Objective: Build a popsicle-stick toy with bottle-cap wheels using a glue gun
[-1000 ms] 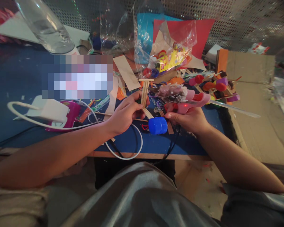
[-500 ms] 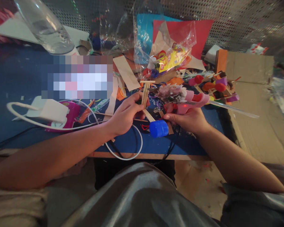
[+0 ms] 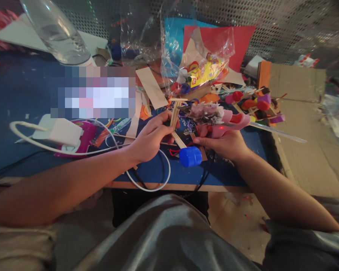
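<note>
My left hand (image 3: 152,137) is closed around a small frame of thin wooden sticks (image 3: 175,116), with a short crosspiece at its top. A blue bottle cap (image 3: 190,156) sits at the lower end of the sticks, over the table. In my right hand (image 3: 227,145) is a pink hot glue gun (image 3: 234,122), its front end crusted with grey-white residue. The gun's nozzle points left and is close to the upper sticks; I cannot tell whether it touches. A clear glue stick (image 3: 279,132) juts from its back. A short wooden piece shows by my right thumb.
A white charger (image 3: 60,130) lies on a magenta object (image 3: 87,133), with its white cable looping toward the front edge. A clear bottle (image 3: 59,37) stands back left. Stick pieces with coloured caps (image 3: 262,103) and cardboard (image 3: 307,131) lie right. A plastic bag (image 3: 197,49) lies behind.
The wooden frame and its blue cap have shifted slightly right and down. The glue gun has barely moved, and both hands keep their hold.
</note>
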The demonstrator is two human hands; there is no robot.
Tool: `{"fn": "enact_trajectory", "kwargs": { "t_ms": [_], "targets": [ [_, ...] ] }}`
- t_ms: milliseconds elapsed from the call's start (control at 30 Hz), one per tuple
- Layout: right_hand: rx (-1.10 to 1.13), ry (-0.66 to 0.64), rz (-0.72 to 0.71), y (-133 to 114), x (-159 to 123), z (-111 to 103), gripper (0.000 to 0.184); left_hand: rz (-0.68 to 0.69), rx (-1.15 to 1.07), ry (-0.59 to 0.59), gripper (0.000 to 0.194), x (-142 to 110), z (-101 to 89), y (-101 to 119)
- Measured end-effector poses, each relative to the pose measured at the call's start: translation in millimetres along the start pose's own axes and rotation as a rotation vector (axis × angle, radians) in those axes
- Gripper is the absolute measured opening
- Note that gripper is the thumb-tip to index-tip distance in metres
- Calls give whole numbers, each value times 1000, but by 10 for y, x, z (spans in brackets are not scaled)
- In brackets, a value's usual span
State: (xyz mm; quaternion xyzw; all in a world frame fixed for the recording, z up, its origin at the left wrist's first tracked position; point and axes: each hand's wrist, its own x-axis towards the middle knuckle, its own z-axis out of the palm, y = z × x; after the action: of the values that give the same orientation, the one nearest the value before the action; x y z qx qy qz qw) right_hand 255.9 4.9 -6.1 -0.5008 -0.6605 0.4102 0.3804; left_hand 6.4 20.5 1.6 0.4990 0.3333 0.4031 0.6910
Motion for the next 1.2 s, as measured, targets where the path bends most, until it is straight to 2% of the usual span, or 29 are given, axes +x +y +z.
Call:
{"fn": "enact_trajectory", "kwargs": {
  "t_ms": [333, 633, 1000, 1200],
  "targets": [
    [-85, 32, 22, -30, -17, 1, 68, 14, 14, -14, 28, -6, -7, -6],
    [-165, 81, 41, 42, -34, -23, 65, 15, 24, -17, 27, -9, -26, -5],
    [-148, 29, 93, -53, -21, -10, 73, 7, 28, -20, 27, -5, -14, -2],
    [-131, 11, 72, -25, -16, -18, 71, 20, 37, -33, 25, -13, -27, -11]
  ]
}}
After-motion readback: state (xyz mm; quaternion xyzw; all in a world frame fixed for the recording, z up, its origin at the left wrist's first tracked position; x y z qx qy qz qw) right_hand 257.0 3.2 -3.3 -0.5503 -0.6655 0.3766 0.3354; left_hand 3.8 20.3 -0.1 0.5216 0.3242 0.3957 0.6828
